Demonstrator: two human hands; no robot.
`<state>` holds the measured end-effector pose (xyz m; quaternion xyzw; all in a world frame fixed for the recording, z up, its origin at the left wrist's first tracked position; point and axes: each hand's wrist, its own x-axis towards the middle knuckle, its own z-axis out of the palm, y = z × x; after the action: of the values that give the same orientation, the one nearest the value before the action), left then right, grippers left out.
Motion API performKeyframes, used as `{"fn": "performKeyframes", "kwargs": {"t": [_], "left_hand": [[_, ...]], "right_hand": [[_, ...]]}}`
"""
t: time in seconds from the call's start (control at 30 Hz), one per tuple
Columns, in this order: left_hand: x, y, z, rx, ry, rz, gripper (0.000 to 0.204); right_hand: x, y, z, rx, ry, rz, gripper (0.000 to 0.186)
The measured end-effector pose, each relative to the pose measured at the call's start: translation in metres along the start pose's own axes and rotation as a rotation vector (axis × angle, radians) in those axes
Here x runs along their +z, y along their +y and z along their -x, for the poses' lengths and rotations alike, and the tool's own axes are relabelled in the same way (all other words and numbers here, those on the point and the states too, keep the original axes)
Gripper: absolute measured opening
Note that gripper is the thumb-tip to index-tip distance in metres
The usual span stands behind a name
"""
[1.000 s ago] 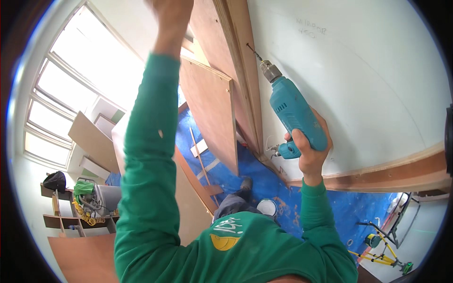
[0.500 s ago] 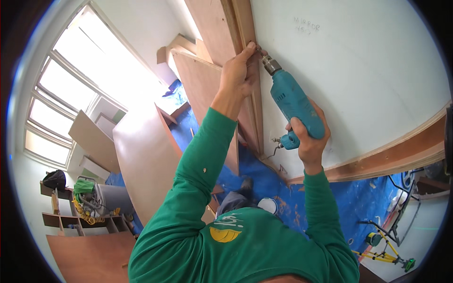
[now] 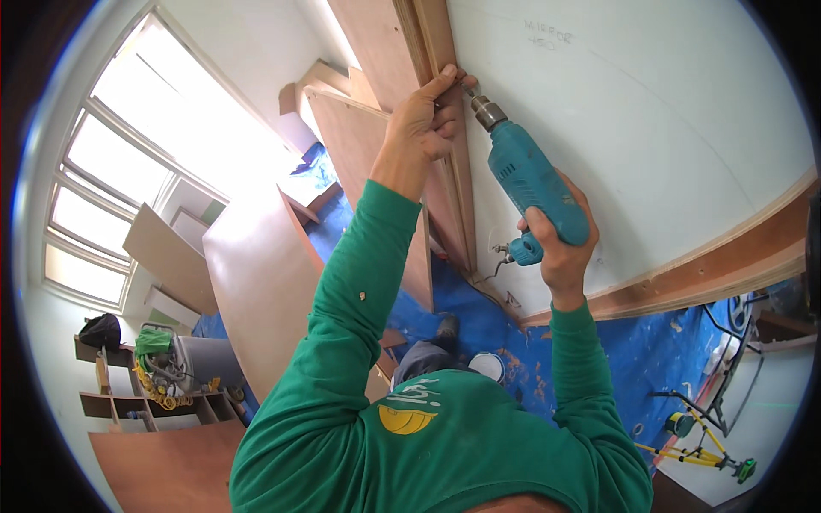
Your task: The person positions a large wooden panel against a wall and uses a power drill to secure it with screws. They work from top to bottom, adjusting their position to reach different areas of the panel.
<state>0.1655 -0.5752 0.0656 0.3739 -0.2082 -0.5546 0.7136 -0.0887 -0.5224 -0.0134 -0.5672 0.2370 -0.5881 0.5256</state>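
My right hand [image 3: 563, 244] is wrapped round the handle of a teal corded power drill [image 3: 534, 181], which points up and to the left. Its metal chuck [image 3: 487, 112] carries a short bit that ends close to the fingertips of my left hand [image 3: 425, 120]. Thumb and forefinger of that hand are pinched together at the edge of an upright wooden frame [image 3: 462, 162]. Whatever lies between them is too small to make out. Behind the drill stands a pale white panel [image 3: 650, 128] with faint pencil marks.
Blue sheeting [image 3: 590, 376] covers the floor, with a white bucket [image 3: 487, 367] by my leg. Large wooden boards [image 3: 256, 282] lean at the left. A grey bin [image 3: 209, 359] with yellow cord stands farther left. A yellow and black tripod [image 3: 705, 445] lies at lower right.
My left hand has shifted slightly up and left, its lower fingers now curled more visibly. The drill's front end has moved slightly up and left too.
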Motion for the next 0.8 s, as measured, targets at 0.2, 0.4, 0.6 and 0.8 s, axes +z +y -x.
{"fn": "performKeyframes", "kwargs": {"t": [0.2,0.4,0.6,0.8], "left_hand": [[-0.001,0.003,-0.004,-0.002,-0.001,-0.027,0.017],[0.002,0.002,-0.001,-0.018,-0.008,-0.053,0.016],[-0.004,0.002,0.005,-0.027,-0.052,-0.157,0.016],[-0.092,-0.054,0.045,-0.09,-0.215,-0.233,0.03]], "right_hand": [[-0.006,0.008,0.003,-0.03,-0.005,0.073,0.056],[-0.006,0.007,0.008,-0.009,0.007,0.075,0.059],[-0.001,0.012,0.029,-0.159,0.007,0.201,0.063],[-0.053,-0.001,0.143,0.042,-0.021,0.406,0.065]]}}
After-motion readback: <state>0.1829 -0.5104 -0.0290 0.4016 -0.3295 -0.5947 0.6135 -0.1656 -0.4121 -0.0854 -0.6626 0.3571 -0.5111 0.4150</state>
